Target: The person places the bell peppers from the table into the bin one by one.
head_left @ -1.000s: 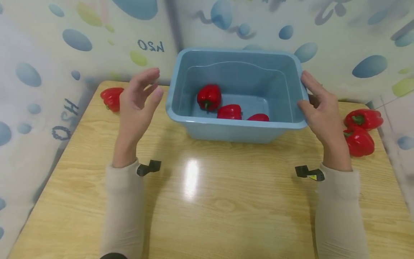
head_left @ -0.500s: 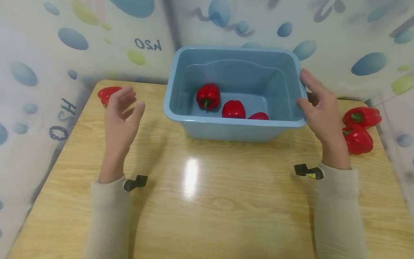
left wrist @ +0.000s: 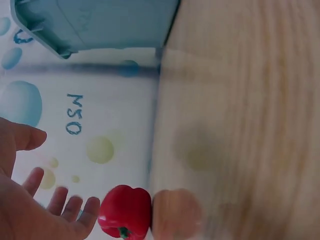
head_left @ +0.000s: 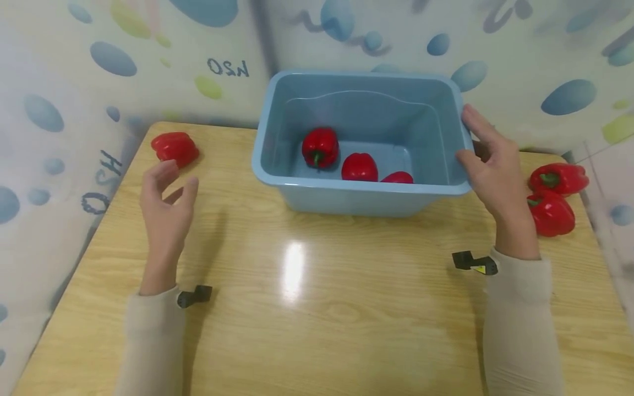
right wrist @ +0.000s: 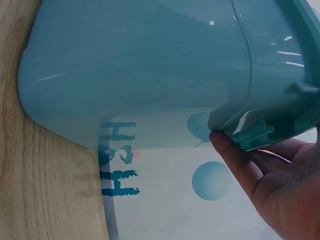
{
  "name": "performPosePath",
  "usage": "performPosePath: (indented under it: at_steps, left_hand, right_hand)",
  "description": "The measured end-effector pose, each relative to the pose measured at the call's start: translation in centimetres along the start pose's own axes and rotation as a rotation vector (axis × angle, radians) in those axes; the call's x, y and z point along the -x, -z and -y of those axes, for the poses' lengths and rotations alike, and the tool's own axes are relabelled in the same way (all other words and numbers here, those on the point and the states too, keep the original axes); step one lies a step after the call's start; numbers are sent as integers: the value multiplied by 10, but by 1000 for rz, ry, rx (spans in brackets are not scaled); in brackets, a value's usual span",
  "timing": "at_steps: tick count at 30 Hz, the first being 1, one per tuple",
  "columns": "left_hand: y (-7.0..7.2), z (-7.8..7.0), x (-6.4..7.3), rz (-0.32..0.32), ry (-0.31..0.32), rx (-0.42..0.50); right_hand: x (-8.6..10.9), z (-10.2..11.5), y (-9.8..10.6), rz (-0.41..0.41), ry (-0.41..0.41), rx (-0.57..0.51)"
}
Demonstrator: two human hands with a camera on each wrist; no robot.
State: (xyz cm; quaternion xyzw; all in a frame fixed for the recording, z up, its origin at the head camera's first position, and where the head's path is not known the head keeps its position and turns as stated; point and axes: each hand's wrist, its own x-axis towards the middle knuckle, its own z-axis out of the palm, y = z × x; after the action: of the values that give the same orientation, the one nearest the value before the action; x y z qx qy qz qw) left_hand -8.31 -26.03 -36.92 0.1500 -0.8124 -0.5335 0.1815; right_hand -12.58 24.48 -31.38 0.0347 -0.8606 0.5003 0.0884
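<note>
A light blue plastic tub point(head_left: 356, 201) stands at the back of the wooden table, with three red bell peppers inside: one at the left point(head_left: 320, 146), one in the middle point(head_left: 359, 168), one partly hidden by the front rim point(head_left: 398, 178). My right hand point(head_left: 497, 173) grips the tub's right rim; in the right wrist view its thumb point(right wrist: 230, 155) lies against the tub just under the rim. Nothing is in my left hand point(head_left: 165, 214), its fingers relaxed, just in front of another red bell pepper point(head_left: 178, 148) at the table's back left corner.
Two more red bell peppers point(head_left: 551, 214) lie together at the right, beyond my right wrist. A wall point(head_left: 163, 33) with painted spots and letters runs close behind the tub and along the left side. The table's front part point(head_left: 337, 330) is bare wood.
My left hand has drawn away from the tub, leftward and toward me, uncovering the left pepper. The middle pepper in the tub has turned over. My right hand keeps its place on the rim.
</note>
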Motion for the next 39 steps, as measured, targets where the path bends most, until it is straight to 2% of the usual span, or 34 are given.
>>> performPosePath:
  at_steps: [3,6,12,18,24,30,34,39]
  left_hand:
    - [0,4,0,-28,45,11]
    - [-2,8,-1,-48,60,31]
    - [-6,17,-6,-56,102,81]
    - [-8,31,-18,-56,150,99]
    - [-16,42,-30,-65,164,126]
    - [-19,40,-36,-103,158,139]
    - [-23,31,-38,-109,156,152]
    - [-26,32,-45,-110,165,200]
  right_hand:
    - [0,-1,0,1,-1,-8]
    - [0,-1,0,1,0,-11]
    - [1,-2,-1,-1,2,-3]
    - [2,-2,-2,-15,12,24]
    - [1,-1,-3,-18,20,29]
    - [0,-2,-4,-9,27,19]
    - [0,-2,-2,-7,16,26]
    - [1,-1,-1,-1,14,20]
